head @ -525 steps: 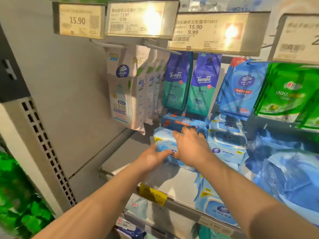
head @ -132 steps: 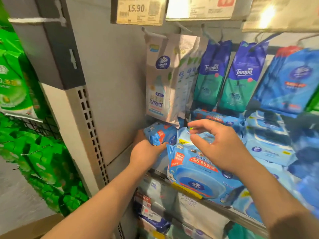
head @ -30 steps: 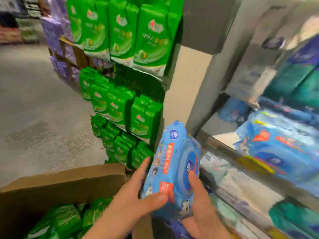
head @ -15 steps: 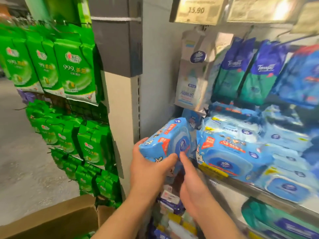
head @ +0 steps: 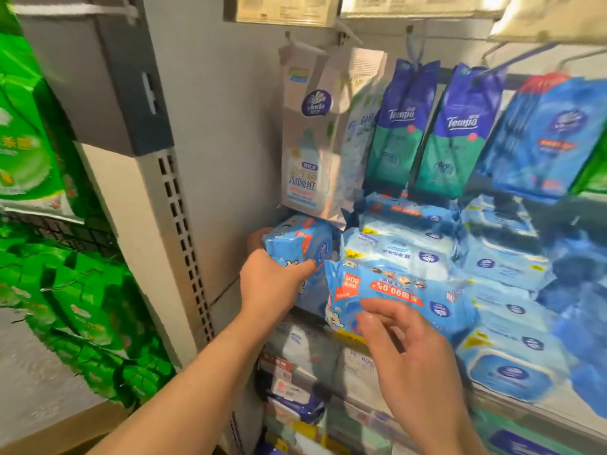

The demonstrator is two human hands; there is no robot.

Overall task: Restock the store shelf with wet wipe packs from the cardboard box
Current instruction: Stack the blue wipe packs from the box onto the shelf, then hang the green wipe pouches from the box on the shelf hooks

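My left hand (head: 272, 284) grips a blue wet wipe pack (head: 297, 244) standing on edge at the far left of the shelf (head: 525, 410), against the grey side panel. My right hand (head: 404, 343) hovers in front of another blue wet wipe pack (head: 397, 297) that lies at the shelf's front edge; its fingers are spread and relaxed, the fingertips close to the pack's lower face. A strip of the cardboard box (head: 56, 431) shows at the bottom left; its contents are out of sight.
Several blue wipe packs (head: 502, 267) are stacked to the right on the same shelf. Hanging pouches (head: 308, 152) and Tempo packs (head: 400, 126) dangle from hooks just above. Green packs (head: 85, 310) fill the end rack on the left. More packs sit on the lower shelf (head: 295, 389).
My left hand has carried the pack up and back into the shelf's left corner. My right hand has let go of it and moved right, in front of the front pack.
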